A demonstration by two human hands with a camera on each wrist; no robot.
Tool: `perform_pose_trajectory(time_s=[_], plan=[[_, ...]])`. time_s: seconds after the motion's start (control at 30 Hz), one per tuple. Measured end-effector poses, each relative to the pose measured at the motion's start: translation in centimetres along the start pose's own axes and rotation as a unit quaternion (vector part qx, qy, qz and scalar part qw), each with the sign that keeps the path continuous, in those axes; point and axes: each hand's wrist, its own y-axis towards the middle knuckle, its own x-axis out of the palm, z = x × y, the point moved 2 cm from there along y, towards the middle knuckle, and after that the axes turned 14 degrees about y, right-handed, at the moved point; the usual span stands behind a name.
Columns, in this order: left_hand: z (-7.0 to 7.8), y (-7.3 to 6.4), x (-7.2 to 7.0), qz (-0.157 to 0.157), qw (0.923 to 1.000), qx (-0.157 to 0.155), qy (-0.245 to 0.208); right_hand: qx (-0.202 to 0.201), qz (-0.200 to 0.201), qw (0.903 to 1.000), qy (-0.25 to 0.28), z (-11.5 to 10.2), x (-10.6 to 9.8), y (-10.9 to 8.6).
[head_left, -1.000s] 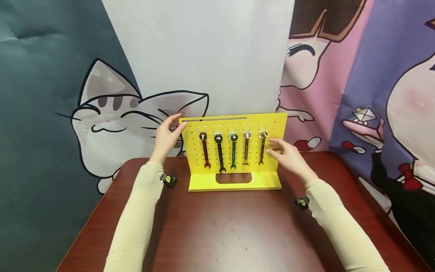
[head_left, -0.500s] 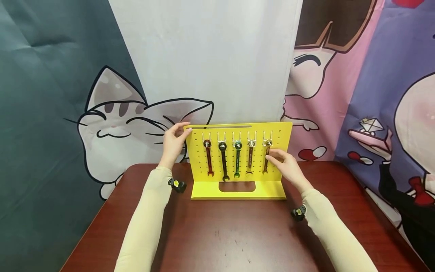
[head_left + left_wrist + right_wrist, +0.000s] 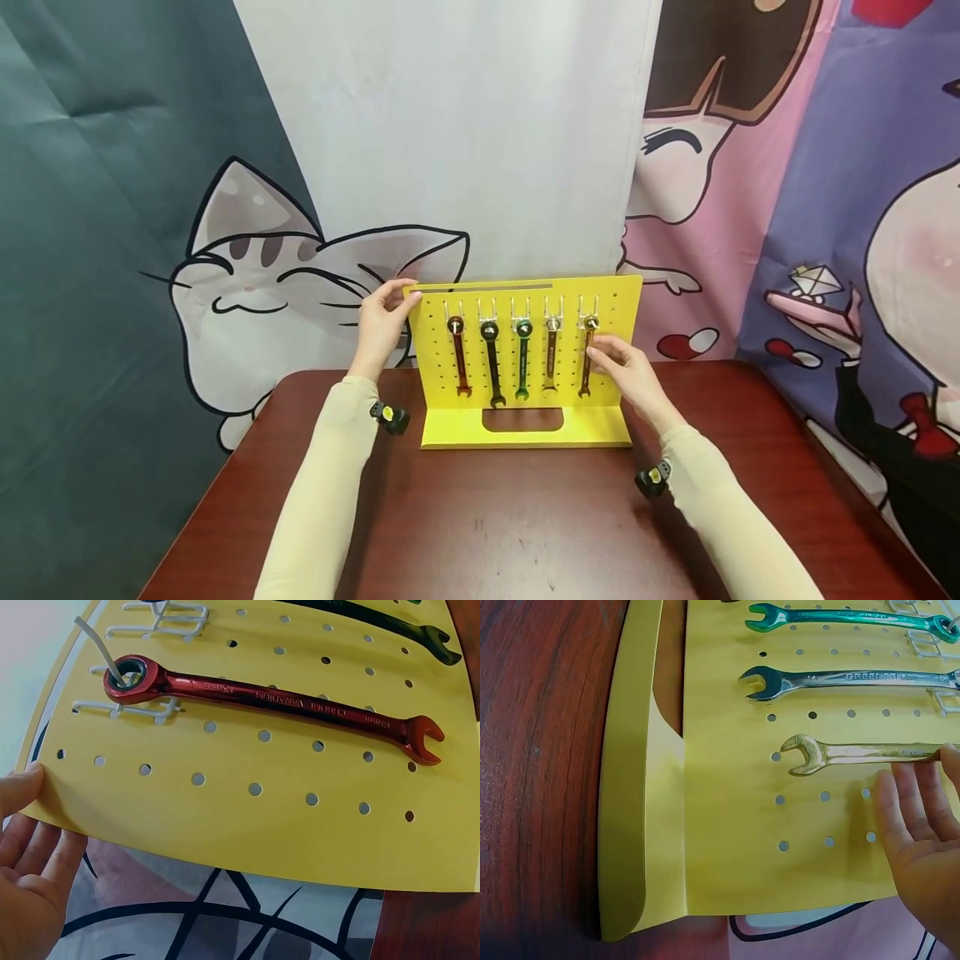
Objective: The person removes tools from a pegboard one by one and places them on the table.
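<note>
A yellow pegboard stand [image 3: 450,427] stands upright on the table, with several combination wrenches hanging in a row from its white hooks. At the board's top left corner my left hand [image 3: 379,327] grips the edge, thumb in front and fingers behind. My right hand [image 3: 632,377] pinches the handle of the gold wrench [image 3: 855,754], the rightmost one, whose ring end is still round its hook in the head view. To its left hang a silver wrench [image 3: 862,678], a green wrench [image 3: 523,362], a black wrench [image 3: 493,367] and a red wrench [image 3: 285,703].
The dark red table [image 3: 480,517] runs under the stand and toward me. Behind it hangs a cartoon backdrop [image 3: 480,125] with a cat on the left. A cut-out slot [image 3: 522,419] opens low in the stand.
My right hand has moved left from beside the gold wrench and taken its handle between thumb and fingers. My left hand stays at the board's corner. The head view has shifted slightly.
</note>
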Motion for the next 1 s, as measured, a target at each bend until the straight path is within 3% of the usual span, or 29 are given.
perform_pose_trajectory(time_s=[0.63, 0.83, 1.0], plan=[[-0.5, -1.0, -0.1, -0.005, 0.9996, -0.02, 0.021, -0.002, -0.017, 0.9996, -0.024, -1.0, -0.3, -2.8], [-0.1, -0.1, -0.1, 0.001, 1.0, -0.003, 0.009, -0.021, -0.024, 0.9987, -0.041, -2.7, -0.7, -2.7], [0.0, 0.0, 0.0, -0.005, 0.9999, -0.012, 0.004, -0.044, -0.015, 0.9983, -0.035, -4.4, -2.0, -3.6]])
